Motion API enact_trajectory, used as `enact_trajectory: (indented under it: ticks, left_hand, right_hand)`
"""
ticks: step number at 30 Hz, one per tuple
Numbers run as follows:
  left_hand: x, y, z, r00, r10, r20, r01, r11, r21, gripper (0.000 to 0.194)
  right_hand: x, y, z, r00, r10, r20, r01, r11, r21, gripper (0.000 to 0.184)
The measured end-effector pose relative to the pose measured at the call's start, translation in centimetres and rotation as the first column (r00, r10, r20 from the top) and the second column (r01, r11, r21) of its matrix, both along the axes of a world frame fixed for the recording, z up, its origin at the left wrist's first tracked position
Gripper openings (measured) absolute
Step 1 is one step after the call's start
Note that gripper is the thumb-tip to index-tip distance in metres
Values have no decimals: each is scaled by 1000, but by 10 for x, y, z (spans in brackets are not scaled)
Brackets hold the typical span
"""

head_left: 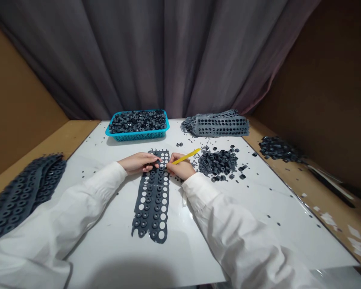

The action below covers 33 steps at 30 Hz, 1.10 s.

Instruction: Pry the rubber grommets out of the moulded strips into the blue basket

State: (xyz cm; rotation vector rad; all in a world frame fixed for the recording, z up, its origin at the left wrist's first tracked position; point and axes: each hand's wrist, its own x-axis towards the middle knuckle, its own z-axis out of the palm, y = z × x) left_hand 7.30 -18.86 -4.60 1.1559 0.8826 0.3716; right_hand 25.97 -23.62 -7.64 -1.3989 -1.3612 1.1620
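A dark grey rubber strip full of round rings and punched-out holes lies lengthwise on the white board in front of me. My left hand rests flat on the strip's far end, fingers stretched out. My right hand is closed round a yellow pencil-like stick, whose tip touches the strip near its top right edge. Both arms wear white sleeves.
A blue basket of dark rubber rings stands at the back. A stack of punched strips lies back right, loose rings pile beside my right hand, more rings lie far right. Unpunched strips lie at left.
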Motion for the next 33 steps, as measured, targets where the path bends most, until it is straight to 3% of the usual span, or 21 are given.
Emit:
enact_trajectory:
  ticks: [5,13,19,21,23,26,28,30,33]
  left_hand:
    - [1,-2,-2,996,77,38,-72,990,-122,23]
    - [2,-4,0,989,137,60,-120,965,-235,23]
    - [6,-4,12,937,225,266,-131,935,-329,20]
    - [9,-4,13,942,228,246,-162,951,-264,16]
    - [12,-4,12,967,203,153,-188,976,-105,14]
    - [16,-3,11,987,93,-128,-61,970,235,23]
    - [19,-2,12,940,36,-339,128,885,448,27]
    - [22,-1,12,874,38,-484,298,745,597,26]
    - [28,-1,13,794,66,-604,449,606,656,21]
  right_hand:
    - [-1,0,1,1000,15,20,-15,1000,9,14]
    - [-2,1,-2,998,12,68,-14,1000,28,15]
    - [-2,0,-2,995,7,103,-11,999,41,15]
    - [-2,-1,-1,994,15,113,-21,998,51,16]
    - [-2,-1,0,992,22,122,-29,998,63,16]
    - [-2,-1,0,991,25,130,-35,997,73,17]
    - [-2,0,-1,991,29,127,-38,997,68,17]
    - [-2,0,-3,992,33,119,-40,998,56,18]
    - [-2,1,-4,993,32,110,-37,999,39,18]
